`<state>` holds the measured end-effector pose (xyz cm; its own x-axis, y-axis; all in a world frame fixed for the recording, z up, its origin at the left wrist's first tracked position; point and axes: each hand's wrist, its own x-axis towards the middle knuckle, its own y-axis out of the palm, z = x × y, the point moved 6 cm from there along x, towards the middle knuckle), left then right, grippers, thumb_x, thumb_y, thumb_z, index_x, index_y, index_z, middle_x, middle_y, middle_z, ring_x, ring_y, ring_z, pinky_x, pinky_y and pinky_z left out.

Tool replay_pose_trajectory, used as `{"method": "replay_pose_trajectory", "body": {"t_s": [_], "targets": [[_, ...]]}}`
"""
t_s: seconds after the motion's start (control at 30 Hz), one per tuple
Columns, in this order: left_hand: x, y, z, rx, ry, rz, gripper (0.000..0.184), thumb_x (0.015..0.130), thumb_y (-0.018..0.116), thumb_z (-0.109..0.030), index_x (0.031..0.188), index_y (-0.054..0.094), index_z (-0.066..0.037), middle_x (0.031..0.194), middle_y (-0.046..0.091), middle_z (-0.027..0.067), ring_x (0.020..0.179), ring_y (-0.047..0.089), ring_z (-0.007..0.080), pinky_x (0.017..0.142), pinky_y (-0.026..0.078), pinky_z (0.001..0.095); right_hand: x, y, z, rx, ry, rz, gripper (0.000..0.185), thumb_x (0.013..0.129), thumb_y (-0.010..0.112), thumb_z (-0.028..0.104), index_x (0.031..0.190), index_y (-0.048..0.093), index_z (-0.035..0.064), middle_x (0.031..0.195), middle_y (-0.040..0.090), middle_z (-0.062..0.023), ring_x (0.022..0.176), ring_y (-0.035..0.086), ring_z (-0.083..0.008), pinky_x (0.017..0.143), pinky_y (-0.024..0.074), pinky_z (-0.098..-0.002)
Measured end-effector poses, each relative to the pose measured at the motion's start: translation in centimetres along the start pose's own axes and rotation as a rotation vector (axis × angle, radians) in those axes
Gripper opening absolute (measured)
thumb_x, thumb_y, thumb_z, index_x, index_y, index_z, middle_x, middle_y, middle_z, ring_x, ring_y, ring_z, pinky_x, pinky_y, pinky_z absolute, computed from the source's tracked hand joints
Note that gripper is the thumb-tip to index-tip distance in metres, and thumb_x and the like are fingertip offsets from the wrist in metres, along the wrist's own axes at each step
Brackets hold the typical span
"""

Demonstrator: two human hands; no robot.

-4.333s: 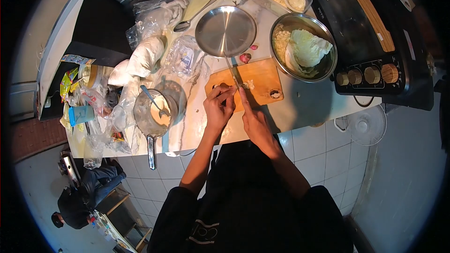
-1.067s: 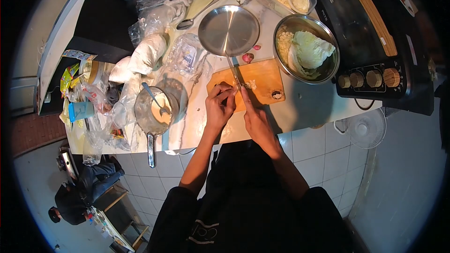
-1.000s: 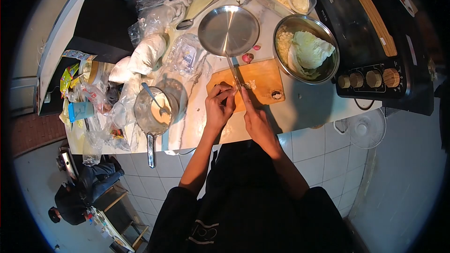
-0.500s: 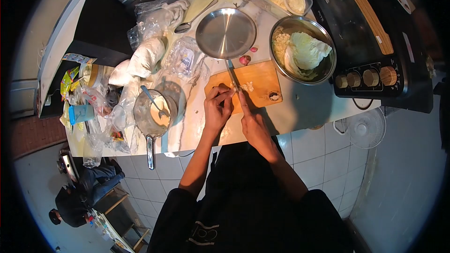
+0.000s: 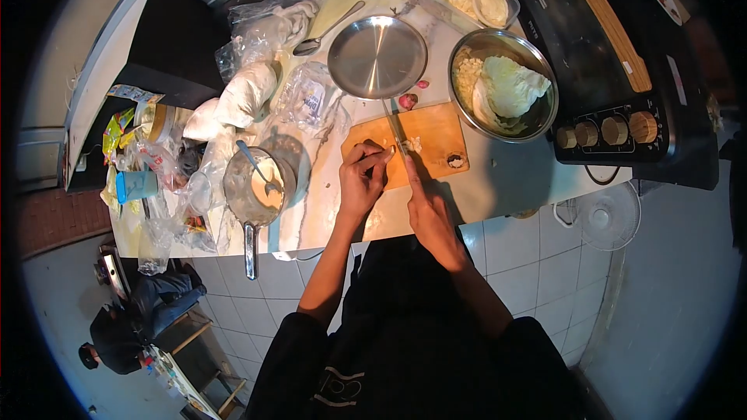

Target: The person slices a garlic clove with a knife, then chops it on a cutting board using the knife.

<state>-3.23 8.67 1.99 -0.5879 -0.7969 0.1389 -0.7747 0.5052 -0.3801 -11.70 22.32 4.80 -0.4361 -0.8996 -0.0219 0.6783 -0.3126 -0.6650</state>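
My right hand (image 5: 429,214) grips a knife (image 5: 396,126), forefinger stretched along it, with the blade pointing away from me over a wooden cutting board (image 5: 437,128). Beside the blade on the left, the fingers of my left hand (image 5: 363,179) are pinched around a small pale piece that looks like a garlic clove (image 5: 390,151). Chopped pale bits (image 5: 413,145) lie on the board just right of the knife. Just beyond the board are small shallots (image 5: 408,101) and a round steel plate (image 5: 377,58). The knife's handle is mostly hidden in my hand.
On the right stands a steel bowl (image 5: 504,128) with a cabbage leaf, near a stove (image 5: 615,152). Behind it is a plastic tub of pale dough-like food (image 5: 475,0). Leftward are a saucepan (image 5: 237,201) with a spoon and several plastic bags (image 5: 247,93). A person (image 5: 117,338) sits at lower left.
The knife and my right hand have shifted slightly to the right, away from my left fingertips. My left hand stays pinched in nearly the same place.
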Motion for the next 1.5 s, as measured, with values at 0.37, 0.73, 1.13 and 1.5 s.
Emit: {"method": "replay_pose_trajectory", "body": {"t_s": [0.37,0.73,1.13,1.5], "targets": [[0.2,-0.2,-0.7,0.037,0.02,0.005,0.019,0.081,0.065,0.006,0.097,0.075,0.0,0.085,0.065,0.0132,0.074,0.064,0.0264,0.064,0.051,0.0331,1.1,0.6,-0.2,0.231,0.122,0.067,0.075,0.089,0.048,-0.003,0.156,0.021,0.0176,0.063,0.049,-0.0287,0.062,0.054,-0.0466,0.059,0.0404,-0.051],[0.3,-0.2,-1.8,0.144,0.057,-0.007,0.014,0.082,0.07,-0.002,0.096,0.073,0.0,0.091,0.067,0.0133,0.08,0.066,0.0289,0.068,0.052,0.0351,1.0,0.6,-0.1,0.137,-0.014,0.024,0.084,0.083,0.05,-0.008,0.157,0.017,0.0137,0.069,0.057,-0.0292,0.06,0.058,-0.0454,0.058,0.0445,-0.0521],[0.4,0.1,-3.4,0.242,0.091,0.011,0.015,0.085,0.07,-0.008,0.097,0.073,0.0,0.095,0.07,0.0158,0.083,0.066,0.0336,0.075,0.053,0.0385,1.0,0.0,-0.6,0.148,0.095,0.07,0.081,0.085,0.05,-0.005,0.157,0.018,0.0174,0.073,0.058,-0.03,0.065,0.059,-0.0473,0.061,0.0453,-0.0533],[-0.1,0.0,-2.2,0.078,0.029,-0.006,0.013,0.084,0.065,0.001,0.094,0.074,0.003,0.1,0.071,0.0165,0.085,0.068,0.0314,0.077,0.054,0.0354,0.8,0.3,-0.9,0.081,0.128,0.105,0.082,0.085,0.052,-0.004,0.157,0.018,0.0155,0.065,0.056,-0.028,0.058,0.057,-0.0446,0.057,0.0445,-0.0523]]}}
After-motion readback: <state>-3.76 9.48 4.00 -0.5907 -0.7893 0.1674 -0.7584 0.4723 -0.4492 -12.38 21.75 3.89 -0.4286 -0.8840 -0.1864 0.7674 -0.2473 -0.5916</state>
